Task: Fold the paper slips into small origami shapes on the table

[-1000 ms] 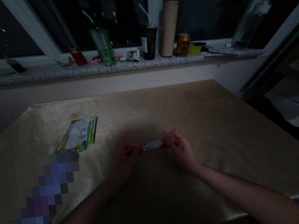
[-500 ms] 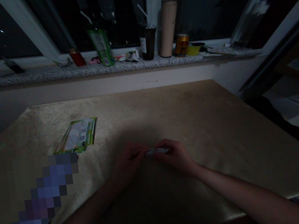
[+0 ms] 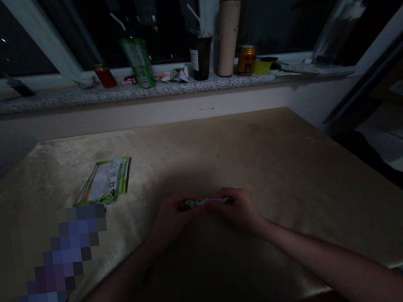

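1. Far left of the granite windowsill (image 3: 51, 98): a small dark object (image 3: 19, 86), too dim to identify
2. Lower left, on the tan table (image 3: 279, 161): a blurred, pixelated blue-purple patch (image 3: 59, 264), contents unreadable
3. Just beyond that patch, flat on the tabletop: a short stack of green printed leaflets (image 3: 105, 181), well apart from both hands
4. On the sill behind, left to right: a red jar (image 3: 105, 76), a green drink carton (image 3: 137, 62) with a white straw, crumpled wrappers (image 3: 174, 75), a dark cup (image 3: 201, 57) with a straw, a tall beige roll (image 3: 228, 30) standing upright against the window frame, an orange can (image 3: 246, 60), a yellow item beside it and loose papers (image 3: 297, 68) farther right
5. Centre foreground, low over the table: left hand (image 3: 169, 218), fingers curled and pinched on the left end of a small folded green-and-white paper strip (image 3: 205, 201)
6. Between the two hands: the strip itself, lying level and seen nearly edge-on, close to the tabletop; contact with the surface impossible to tell in the dim light
7. Right of centre: right hand (image 3: 238, 209), fingers bent and clamped on the strip's right end, thumbs of both hands nearly meeting
8. Far right, beyond the table edge: a dark window frame and pale sheets (image 3: 398, 141) lower down in shadow
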### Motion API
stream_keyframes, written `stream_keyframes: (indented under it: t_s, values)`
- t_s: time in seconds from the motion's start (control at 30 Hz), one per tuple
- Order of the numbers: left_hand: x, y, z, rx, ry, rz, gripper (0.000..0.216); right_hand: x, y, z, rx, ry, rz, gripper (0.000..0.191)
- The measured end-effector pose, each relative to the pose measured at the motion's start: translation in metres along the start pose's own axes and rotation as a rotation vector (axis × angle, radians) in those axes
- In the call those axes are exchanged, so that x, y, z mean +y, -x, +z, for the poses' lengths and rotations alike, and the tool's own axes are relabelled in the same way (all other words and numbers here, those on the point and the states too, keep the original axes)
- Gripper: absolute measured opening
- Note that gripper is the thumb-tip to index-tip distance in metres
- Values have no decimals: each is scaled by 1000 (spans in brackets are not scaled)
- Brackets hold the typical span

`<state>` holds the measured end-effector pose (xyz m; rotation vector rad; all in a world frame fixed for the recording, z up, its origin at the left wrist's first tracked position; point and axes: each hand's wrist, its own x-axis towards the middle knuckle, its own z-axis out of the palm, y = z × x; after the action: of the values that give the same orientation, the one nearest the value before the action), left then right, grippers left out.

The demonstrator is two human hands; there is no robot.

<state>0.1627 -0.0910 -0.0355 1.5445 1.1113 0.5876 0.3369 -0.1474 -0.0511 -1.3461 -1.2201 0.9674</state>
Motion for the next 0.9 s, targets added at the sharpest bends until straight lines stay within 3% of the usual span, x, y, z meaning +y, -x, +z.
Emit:
stream_keyframes:
  t_s: [0.4, 0.57, 0.9]
  values:
    - [-1, -5, 3, 31, -11, -24, 17, 1, -5, 4, 13, -72, 64, 18]
    - [2, -2, 4, 63, 25, -17, 16, 2, -6, 5, -10, -200, 155, 22]
    - [-4, -3, -3, -101, 251, -36, 21, -3, -7, -1, 7, -204, 121, 26]
